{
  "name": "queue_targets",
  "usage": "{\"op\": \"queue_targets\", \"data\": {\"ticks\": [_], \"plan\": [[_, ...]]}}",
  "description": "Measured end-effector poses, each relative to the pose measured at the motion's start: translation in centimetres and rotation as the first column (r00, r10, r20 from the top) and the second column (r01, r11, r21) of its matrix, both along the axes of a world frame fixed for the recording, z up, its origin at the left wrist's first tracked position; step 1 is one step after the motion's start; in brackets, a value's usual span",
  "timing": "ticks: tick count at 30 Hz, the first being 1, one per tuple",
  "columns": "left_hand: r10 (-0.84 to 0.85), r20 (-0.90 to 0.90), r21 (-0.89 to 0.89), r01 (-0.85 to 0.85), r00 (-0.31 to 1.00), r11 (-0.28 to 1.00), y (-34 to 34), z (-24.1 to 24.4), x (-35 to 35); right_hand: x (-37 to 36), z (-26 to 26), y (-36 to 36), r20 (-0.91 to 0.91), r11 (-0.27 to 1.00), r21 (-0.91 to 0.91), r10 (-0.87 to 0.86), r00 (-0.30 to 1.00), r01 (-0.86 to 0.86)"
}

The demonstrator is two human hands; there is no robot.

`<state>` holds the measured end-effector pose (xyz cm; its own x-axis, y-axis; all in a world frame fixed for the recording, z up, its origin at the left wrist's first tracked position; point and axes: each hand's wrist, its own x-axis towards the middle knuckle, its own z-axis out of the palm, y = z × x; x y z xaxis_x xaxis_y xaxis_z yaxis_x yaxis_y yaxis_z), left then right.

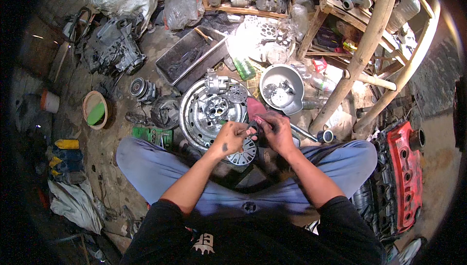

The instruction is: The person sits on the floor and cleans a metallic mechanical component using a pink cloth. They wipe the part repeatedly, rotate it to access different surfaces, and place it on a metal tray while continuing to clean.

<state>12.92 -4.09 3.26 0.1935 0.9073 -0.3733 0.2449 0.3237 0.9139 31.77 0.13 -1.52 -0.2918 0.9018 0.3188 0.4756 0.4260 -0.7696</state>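
Note:
My left hand [231, 139] pinches a small dark part [253, 127], possibly a ring, between its fingertips. Meeting it from the other side, my right hand [276, 129] has blackened fingers and grips a red cloth [255, 107] against that part. Just below my left hand is a round slotted metal plate [244, 152]; what supports it is hidden. A steel wheel rim [185, 119] lies in front of me. On its far edge rest a cast metal compressor part [216, 82] and a round plate with holes [237, 94].
Right of the rim stands a grey pan [300, 86] holding metal parts. Behind it are a dark rectangular tray [197, 66] and a green bottle [245, 68]. A green socket case [146, 134] lies left, a red engine cover [403, 177] right. A wooden pole [368, 46] slants at right.

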Motion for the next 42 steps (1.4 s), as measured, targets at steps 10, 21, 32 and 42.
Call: {"op": "queue_targets", "data": {"ticks": [10,21,32,42], "plan": [[0.103,0.2,-0.161,-0.071,0.974,0.984,0.0,-0.4,-2.4,-0.3,2.2,1.2,-0.138,0.684,-0.729,-0.126,0.982,-0.015],[0.588,0.392,-0.284,-0.515,0.707,0.809,0.9,-1.5,-3.2,-0.4,1.0,1.8,-0.15,0.64,-0.768,-0.157,0.976,-0.015],[0.099,0.053,0.073,-0.103,0.994,0.992,1.2,0.9,-3.6,1.5,4.3,3.7,-0.426,0.778,-0.629,-0.344,0.837,-0.001],[0.049,-0.006,0.001,-0.049,0.999,0.999,1.2,0.1,-2.7,-1.1,4.5,1.2,0.037,0.915,-0.402,0.048,0.998,-0.029]]}}
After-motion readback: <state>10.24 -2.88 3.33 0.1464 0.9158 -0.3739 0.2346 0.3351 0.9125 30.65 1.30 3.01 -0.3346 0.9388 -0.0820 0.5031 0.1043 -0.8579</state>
